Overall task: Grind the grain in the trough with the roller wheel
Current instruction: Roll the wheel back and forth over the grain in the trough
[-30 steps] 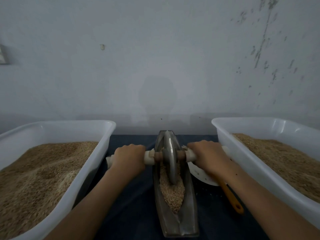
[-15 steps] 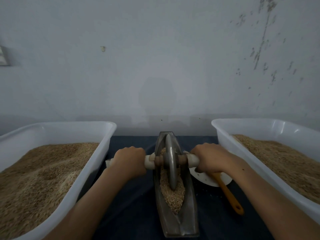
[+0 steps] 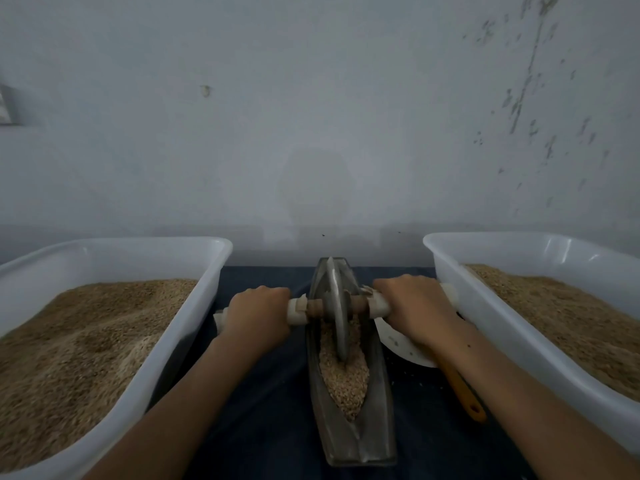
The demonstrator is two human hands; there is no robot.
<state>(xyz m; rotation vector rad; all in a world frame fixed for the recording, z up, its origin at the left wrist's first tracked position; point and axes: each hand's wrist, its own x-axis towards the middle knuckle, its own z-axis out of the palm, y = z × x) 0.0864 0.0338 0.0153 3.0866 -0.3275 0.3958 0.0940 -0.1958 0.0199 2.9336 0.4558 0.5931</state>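
Dim, flat light; soft, wide-angle-bowed edges.

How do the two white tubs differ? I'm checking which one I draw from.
The left tub holds paler, finer-looking grain heaped toward its near end; the right tub holds coarser, browner grain. A white plate lies beside the right tub, none beside the left. Both are white plastic.

upright metal roller wheel in grain-filled trough
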